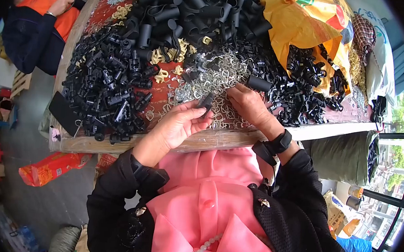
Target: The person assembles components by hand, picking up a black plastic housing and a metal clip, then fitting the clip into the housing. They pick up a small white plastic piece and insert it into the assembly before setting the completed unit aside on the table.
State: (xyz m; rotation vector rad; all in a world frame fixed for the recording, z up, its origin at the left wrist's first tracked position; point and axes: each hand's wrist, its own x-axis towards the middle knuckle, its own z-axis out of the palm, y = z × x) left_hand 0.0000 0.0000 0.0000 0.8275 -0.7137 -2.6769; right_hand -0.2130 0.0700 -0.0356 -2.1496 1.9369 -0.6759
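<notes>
Near the table's front edge, my left hand (178,124) pinches a small black plastic part (206,103) between thumb and fingers, palm turned up. Close by on the right, my right hand (249,104) is at the edge of a heap of small silvery metal clips (223,72). Its fingers are bent together, and the fingertips are hidden from sight, so whatever they grip does not show. Just beyond this hand lies a black tube (259,83). More bent metal clips (222,113) are spread between my two hands.
Black plastic fittings (112,77) are heaped at left, black tubes (193,5) at the back, cream-coloured pieces (162,76) between. A yellow sack (307,20) with black parts (312,73) stands at right. Across the table's left side, another person's hand (61,4) holds something long.
</notes>
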